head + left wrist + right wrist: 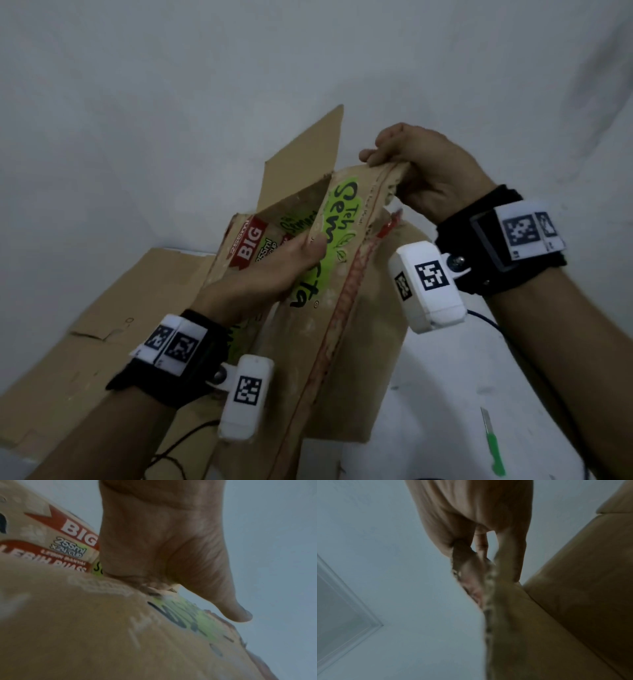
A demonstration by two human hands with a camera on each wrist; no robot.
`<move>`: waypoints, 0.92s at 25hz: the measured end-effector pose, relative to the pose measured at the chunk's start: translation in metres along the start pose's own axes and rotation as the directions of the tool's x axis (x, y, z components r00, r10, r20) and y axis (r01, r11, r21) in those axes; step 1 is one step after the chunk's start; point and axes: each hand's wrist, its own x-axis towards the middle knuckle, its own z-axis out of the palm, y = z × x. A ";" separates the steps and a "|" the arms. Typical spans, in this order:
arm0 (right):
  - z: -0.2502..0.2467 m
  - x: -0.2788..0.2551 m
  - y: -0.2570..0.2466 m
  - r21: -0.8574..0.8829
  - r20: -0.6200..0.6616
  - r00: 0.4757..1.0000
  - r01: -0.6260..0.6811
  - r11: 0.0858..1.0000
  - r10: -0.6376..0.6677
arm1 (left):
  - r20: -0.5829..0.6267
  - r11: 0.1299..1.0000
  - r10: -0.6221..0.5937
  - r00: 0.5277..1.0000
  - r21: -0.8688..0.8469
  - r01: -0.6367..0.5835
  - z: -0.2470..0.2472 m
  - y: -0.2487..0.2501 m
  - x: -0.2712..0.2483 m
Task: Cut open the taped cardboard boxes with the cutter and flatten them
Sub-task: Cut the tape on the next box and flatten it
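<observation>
The printed brown cardboard box with green lettering and a red "BIG" banner [318, 274] is held up between both hands, already opened out. The right hand [424, 171] pinches its top edge, fingers curled over the rim. The left hand [274, 270] grips it lower down, thumb pressed on the printed face and fingers hidden behind the panel.

Judged from here, the main risk is tearing: the edge under the right-hand pinch looks frayed and ragged, so a hard pull apart could rip the panel rather than fold it along its creases. The box could also slip from the lower grip, since only the thumb shows on the front. The green-handled cutter [493, 445] lies below and to the right of the right wrist, well apart from both grips; a dropped panel could land on it.

The box's long axis runs from the upper grip down towards the person, tilted slightly left at the bottom, printed face towards the head camera
</observation>
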 end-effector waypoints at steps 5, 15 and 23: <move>0.002 -0.010 -0.003 0.187 0.039 0.997 -0.077 0.979 0.071 | -0.157 0.996 0.012 0.988 -0.081 -0.025 0.001 0.010 0.019; -0.070 -0.020 0.090 -0.067 -0.493 0.854 0.156 0.986 -0.168 | -0.179 0.992 0.039 0.983 -0.110 -0.059 -0.010 0.009 0.021; -0.105 -0.058 0.147 -0.128 -0.152 0.985 -0.104 0.986 0.084 | -0.344 0.959 0.113 0.932 -0.209 -0.193 -0.018 0.032 0.037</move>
